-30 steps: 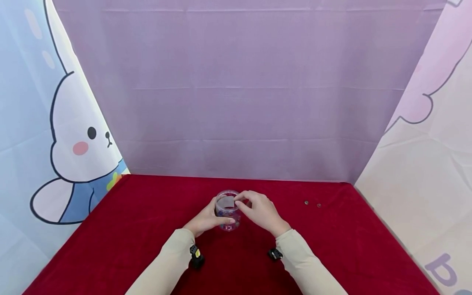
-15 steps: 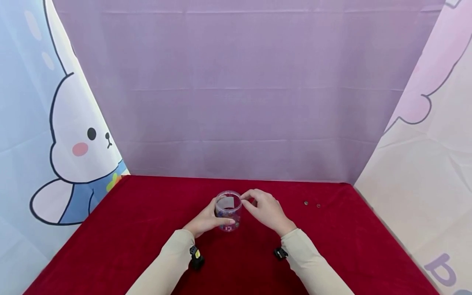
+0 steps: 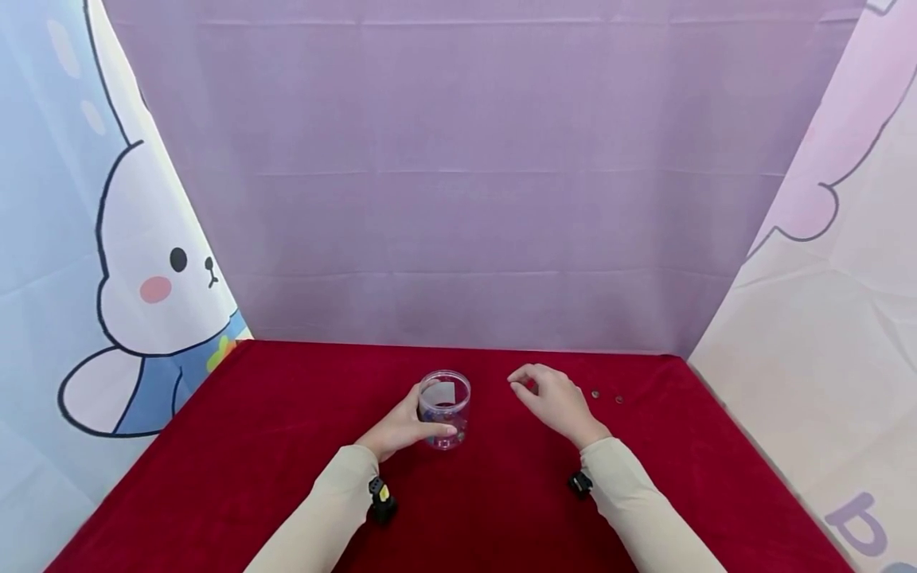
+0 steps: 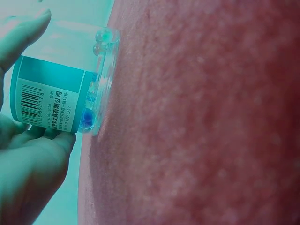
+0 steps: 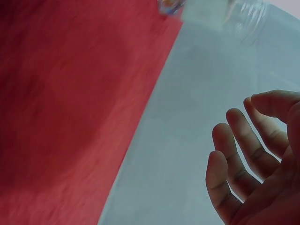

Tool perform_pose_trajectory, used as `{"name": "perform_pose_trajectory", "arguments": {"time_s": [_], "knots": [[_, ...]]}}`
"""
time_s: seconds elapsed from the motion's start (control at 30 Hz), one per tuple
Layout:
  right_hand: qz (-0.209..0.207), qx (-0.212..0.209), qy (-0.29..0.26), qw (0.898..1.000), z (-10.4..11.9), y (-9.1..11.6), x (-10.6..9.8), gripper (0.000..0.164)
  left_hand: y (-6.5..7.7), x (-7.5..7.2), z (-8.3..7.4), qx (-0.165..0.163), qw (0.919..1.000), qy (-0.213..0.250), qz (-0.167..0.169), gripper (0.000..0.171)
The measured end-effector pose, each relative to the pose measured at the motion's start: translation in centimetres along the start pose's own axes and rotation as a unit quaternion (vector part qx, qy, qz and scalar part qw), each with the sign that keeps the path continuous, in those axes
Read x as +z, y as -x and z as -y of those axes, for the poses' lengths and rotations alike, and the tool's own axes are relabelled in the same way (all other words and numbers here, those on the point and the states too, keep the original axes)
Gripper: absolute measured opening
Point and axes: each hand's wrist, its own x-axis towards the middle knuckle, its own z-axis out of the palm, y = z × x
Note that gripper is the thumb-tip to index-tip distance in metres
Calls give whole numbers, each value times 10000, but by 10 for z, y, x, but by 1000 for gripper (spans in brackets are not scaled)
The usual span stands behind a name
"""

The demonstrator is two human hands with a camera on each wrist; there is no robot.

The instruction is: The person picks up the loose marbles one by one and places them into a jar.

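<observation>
My left hand (image 3: 399, 426) grips a clear plastic jar (image 3: 459, 414) from its left side, thumb across the front. The jar stands upright and uncapped, its base right at the red cloth. Several small glass marbles (image 4: 86, 118), some blue, lie at its bottom in the left wrist view. A label with a barcode (image 4: 31, 101) wraps its side. To the right of the jar, my right hand (image 3: 555, 402) hovers over the cloth with loosely bent fingers and nothing visible in it. Beyond that hand lie two small dark marble-like balls, one nearer (image 3: 595, 394) and one farther right (image 3: 619, 399).
Red cloth (image 3: 286, 446) covers the table. A purple curtain (image 3: 458, 199) hangs behind it, with printed panels at the left (image 3: 165, 318) and right (image 3: 809, 334). Each wrist wears a small black camera.
My right hand has drawn back from the jar's mouth and moved right, toward the two small balls. The left hand and jar have stayed in place.
</observation>
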Motion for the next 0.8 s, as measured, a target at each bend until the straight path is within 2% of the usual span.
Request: {"name": "perform_pose_trajectory", "arguments": {"time_s": [0.43, 0.8], "knots": [[44, 669, 308, 9973, -53, 9, -13, 16, 1, -1, 2, -29, 9999, 104, 34, 96], [148, 1176, 573, 9913, -86, 12, -28, 23, 2, -2, 0, 14, 10000, 71, 69, 94]]}}
